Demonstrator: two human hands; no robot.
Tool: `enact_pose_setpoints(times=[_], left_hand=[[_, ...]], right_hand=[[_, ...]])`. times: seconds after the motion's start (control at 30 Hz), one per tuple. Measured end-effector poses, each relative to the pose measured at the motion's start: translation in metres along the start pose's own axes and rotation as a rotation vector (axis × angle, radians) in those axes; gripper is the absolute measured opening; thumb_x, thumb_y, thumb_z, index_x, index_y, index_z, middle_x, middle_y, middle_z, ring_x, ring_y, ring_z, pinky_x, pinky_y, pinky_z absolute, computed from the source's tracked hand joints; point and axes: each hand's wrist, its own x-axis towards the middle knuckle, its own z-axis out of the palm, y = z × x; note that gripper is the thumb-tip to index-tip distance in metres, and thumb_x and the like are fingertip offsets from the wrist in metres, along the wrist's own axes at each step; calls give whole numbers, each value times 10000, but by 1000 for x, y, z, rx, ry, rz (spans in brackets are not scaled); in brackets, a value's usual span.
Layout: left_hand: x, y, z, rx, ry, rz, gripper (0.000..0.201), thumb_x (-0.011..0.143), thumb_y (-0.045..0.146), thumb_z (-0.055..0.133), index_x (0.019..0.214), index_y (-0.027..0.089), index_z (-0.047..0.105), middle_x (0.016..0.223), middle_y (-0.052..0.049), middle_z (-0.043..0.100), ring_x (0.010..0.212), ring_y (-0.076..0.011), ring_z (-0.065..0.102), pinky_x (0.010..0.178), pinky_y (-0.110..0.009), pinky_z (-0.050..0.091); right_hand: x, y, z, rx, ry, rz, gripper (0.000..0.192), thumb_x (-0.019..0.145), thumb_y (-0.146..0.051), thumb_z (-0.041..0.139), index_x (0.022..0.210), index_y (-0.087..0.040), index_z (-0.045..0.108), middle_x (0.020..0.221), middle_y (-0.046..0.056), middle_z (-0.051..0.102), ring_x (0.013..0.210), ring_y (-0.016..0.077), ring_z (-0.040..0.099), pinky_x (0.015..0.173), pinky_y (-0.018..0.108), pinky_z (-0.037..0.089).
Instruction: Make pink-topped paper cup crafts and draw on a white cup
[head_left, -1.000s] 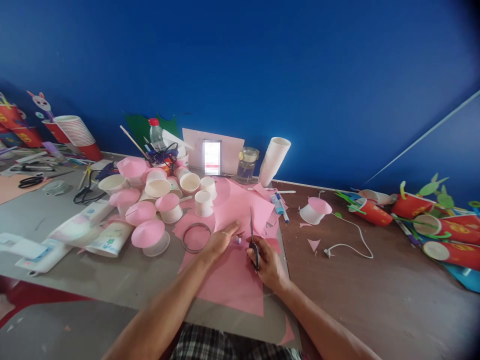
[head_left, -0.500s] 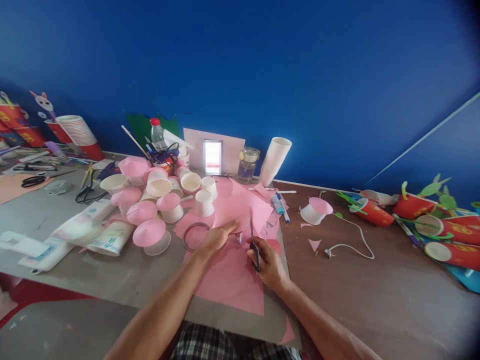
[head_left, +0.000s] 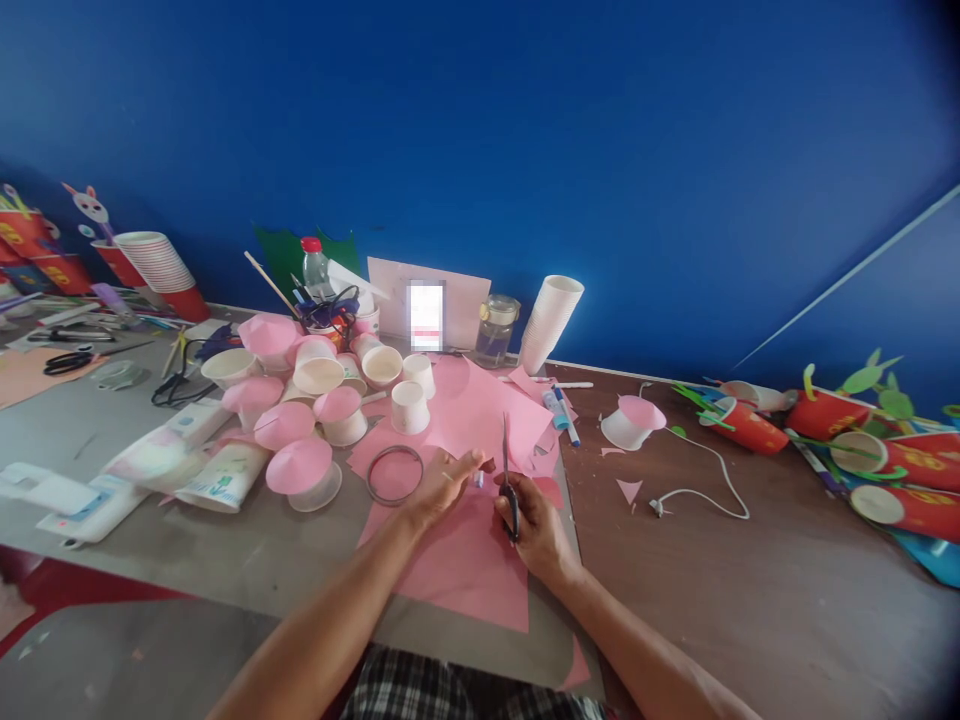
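My right hand (head_left: pixel 536 527) is closed round the dark handles of a pair of scissors (head_left: pixel 505 448). Their blades point away from me, over the pink paper. To the left, my left hand (head_left: pixel 444 487) pinches the near edge of a pink paper sheet (head_left: pixel 484 405), thumb on top and the other fingers mostly hidden. A small whitish item (head_left: pixel 478 480) shows just below its fingertips, too small to name. Under both hands lies another pink sheet (head_left: pixel 469 570). A round ring (head_left: pixel 395 475) rests beside my left wrist.
White paper cups with pink cone tops (head_left: pixel 300 468) crowd the left side. A stack of white cups (head_left: pixel 550 320) leans by a glass jar (head_left: pixel 496 328). Markers (head_left: pixel 568 418), a white cable (head_left: pixel 724 470) and red cups (head_left: pixel 832 408) lie to the right. A phone (head_left: pixel 426 315) stands behind.
The held pink sheet has turned and shifted slightly under the scissors. My left hand has changed its hold a little, its thumb lifting. My right hand stays nearly in place.
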Motion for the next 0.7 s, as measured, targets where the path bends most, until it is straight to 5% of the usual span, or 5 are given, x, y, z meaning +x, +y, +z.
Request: enact_pose_setpoints(times=[0.17,0.3,0.7], left_hand=[[-1,4,12,-45,94,74,336,714,458,665,560,173,577,586,-2,511,616,-143,468,643,-290,368],[0,5,15,-56,103,69,303,736,389,635,529,180,561,571,6,505,593,-133,457,632,-281,375],[-8,13,16,96,86,-29,329,723,459,606,545,186,569,600,-5,538,661,-167,505,689,-304,408]], right_hand=[[-2,-2,2,-29,-2,8,383,848,-522,550,1020,-180,527,592,-67,414,473,87,392,434,206,350],[-3,-8,4,-25,-1,11,401,830,-533,559,1022,-183,535,605,-62,425,472,90,389,430,213,362],[1,-8,2,22,13,27,447,839,-575,533,1047,-179,532,587,-58,440,465,92,396,421,214,359]])
